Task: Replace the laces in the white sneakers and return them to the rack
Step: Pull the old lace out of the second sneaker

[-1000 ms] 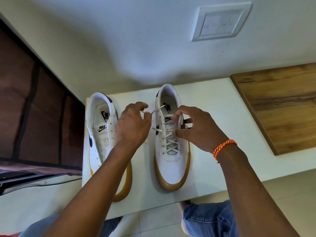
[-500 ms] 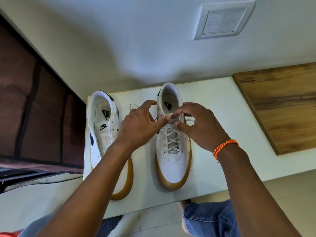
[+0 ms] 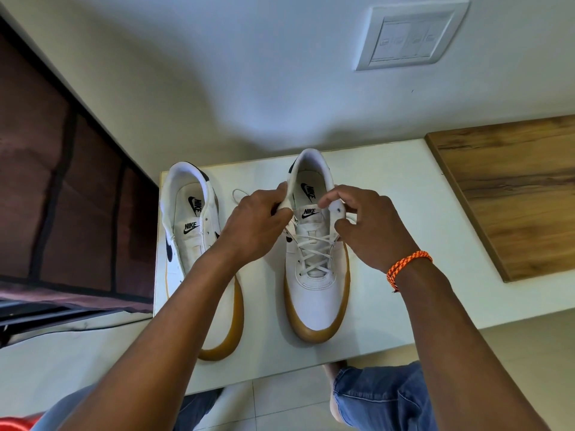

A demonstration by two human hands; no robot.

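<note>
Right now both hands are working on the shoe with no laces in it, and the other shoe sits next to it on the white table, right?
Not quite. In the head view the left hand and right hand work on the laced shoe. The unlaced shoe sits next to it on the white table.

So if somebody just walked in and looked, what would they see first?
Probably the two hands, left hand and right hand, gripping the collar of the laced sneaker in the middle of the white table. Next, the unlaced sneaker beside it on the left, then the orange bracelet on the right wrist.
</note>
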